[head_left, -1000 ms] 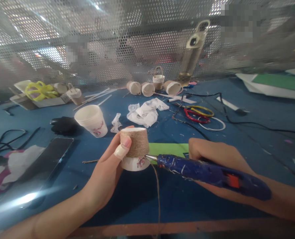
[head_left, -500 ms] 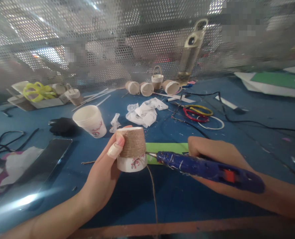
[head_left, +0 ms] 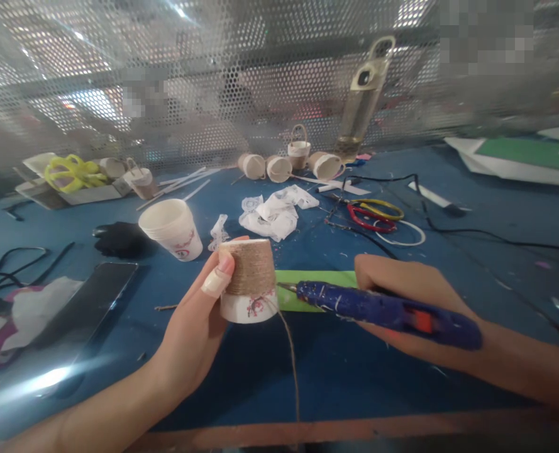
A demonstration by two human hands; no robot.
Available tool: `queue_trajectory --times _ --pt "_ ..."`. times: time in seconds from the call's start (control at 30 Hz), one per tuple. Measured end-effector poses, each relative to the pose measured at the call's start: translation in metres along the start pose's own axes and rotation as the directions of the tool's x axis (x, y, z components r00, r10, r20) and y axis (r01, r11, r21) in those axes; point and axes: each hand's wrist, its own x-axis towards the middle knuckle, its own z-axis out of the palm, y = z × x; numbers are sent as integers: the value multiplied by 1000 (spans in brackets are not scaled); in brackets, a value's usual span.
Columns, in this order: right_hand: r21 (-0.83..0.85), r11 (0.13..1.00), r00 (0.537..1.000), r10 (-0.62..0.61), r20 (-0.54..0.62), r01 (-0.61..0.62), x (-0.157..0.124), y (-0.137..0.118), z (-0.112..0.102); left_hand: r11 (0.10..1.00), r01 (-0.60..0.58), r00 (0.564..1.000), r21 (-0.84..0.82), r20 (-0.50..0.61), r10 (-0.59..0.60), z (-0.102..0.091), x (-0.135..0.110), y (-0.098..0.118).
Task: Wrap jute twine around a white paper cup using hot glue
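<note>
My left hand (head_left: 194, 327) grips an upside-down paper cup (head_left: 248, 280) whose upper part is wrapped in brown twine; the white rim with a red print stays bare. A loose strand of twine (head_left: 291, 365) hangs from the cup towards the table's front edge. My right hand (head_left: 402, 296) holds a blue glue gun (head_left: 383, 308) lying nearly level, its metal tip a short way right of the cup at the twine's lower edge. A green paper strip (head_left: 317, 283) lies on the blue table behind the gun.
A white paper cup (head_left: 170, 228) lies tilted at left, with a black phone (head_left: 90, 302) in front of it. Lace scraps (head_left: 274, 214), red and yellow scissors (head_left: 373, 214), black cables (head_left: 472, 233), several twine-wrapped cups (head_left: 283, 167) and a perforated metal screen (head_left: 260, 82) stand behind.
The cup and my left hand have shifted slightly left. The glue gun's tip, which touched the cup's side, has drawn back a little to the right.
</note>
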Motion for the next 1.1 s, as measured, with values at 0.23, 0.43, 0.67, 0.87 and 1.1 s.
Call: queue_trajectory --times 0.23,0.43,0.67,0.87,1.1 --pt "-68 971 967 -218 134 228 6 33 8 996 -75 987 -39 -143 69 1 3 7" --pt "19 996 948 -90 304 89 15 35 1 998 -43 995 -40 -94 39 2 2 7" --pt "81 993 899 -115 422 89 22 29 -32 999 -17 999 -39 -41 15 -1 3 5" --pt "305 921 939 143 312 -242 23 -18 -16 999 -29 1000 -15 -5 29 0 -1 6" --pt "692 390 762 41 647 -608 29 -46 5 994 -113 992 11 58 112 0 -5 6"
